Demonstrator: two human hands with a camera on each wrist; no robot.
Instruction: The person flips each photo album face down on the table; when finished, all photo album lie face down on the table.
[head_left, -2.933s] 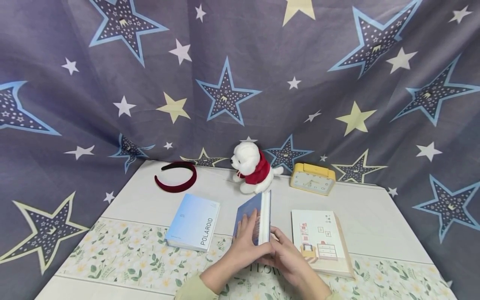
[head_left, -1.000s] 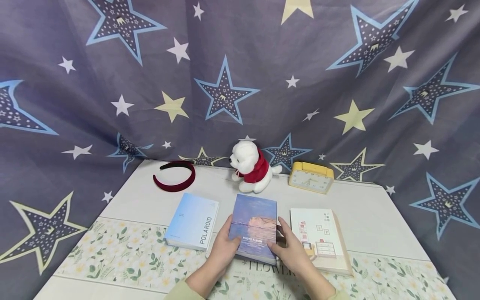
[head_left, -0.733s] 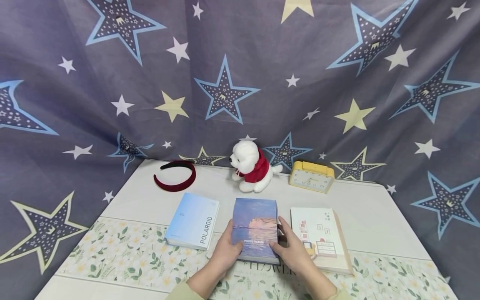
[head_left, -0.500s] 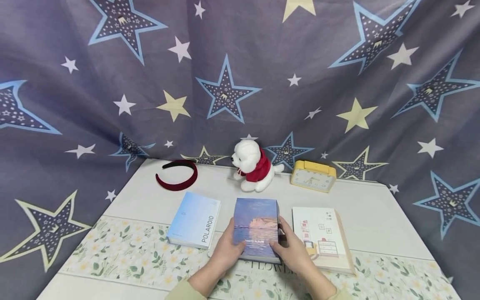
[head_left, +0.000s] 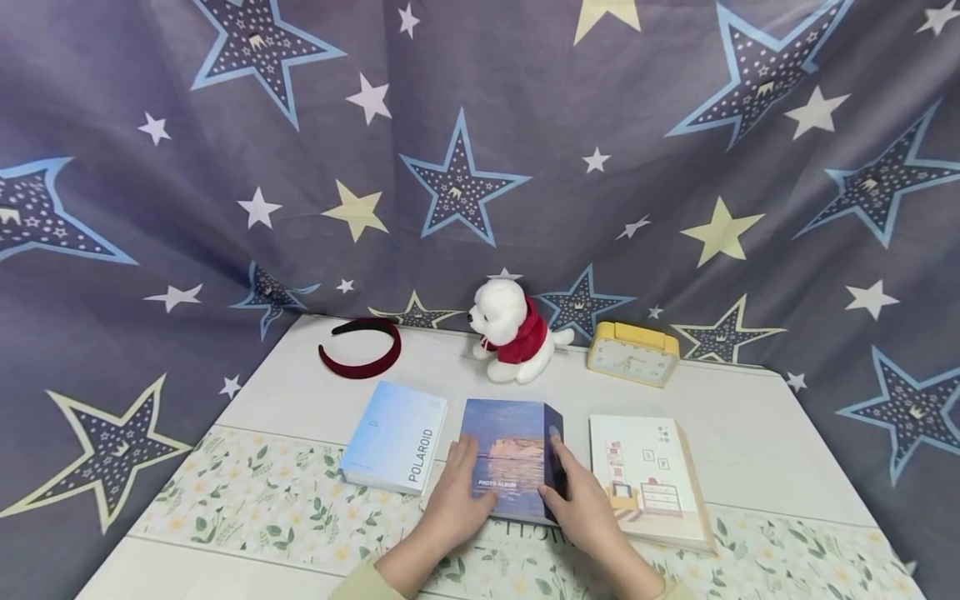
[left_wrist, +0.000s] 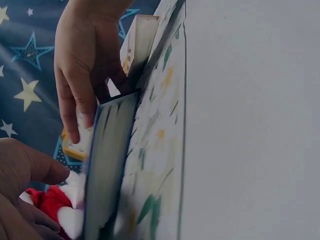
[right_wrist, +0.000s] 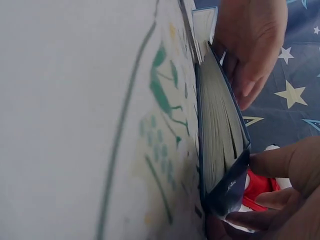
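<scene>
A blue photo album (head_left: 510, 433) with a painted cliff on its cover lies on the table between both hands, its dark spine showing along the right side. My left hand (head_left: 453, 500) rests at the album's left edge, fingers fairly straight over the cover. On the other side, my right hand (head_left: 585, 504) holds the spine edge, thumb towards the cover. The right wrist view shows that hand's fingers around the slanted spine (right_wrist: 230, 192), and the page block (right_wrist: 215, 120) slightly fanned. In the left wrist view the pages' lower edge (left_wrist: 107, 150) faces the camera.
A light blue POLAROID album (head_left: 393, 437) lies to the left, a white illustrated book (head_left: 645, 475) to the right. Behind stand a dark red headband (head_left: 367, 367), a white plush dog (head_left: 517, 333) in red and a yellow alarm clock (head_left: 633, 354), before a starry curtain (head_left: 570, 217).
The photo album went from standing on edge to lying cover up, and its spine now shows on the right. The left hand's fingers have moved up onto the cover's left edge.
</scene>
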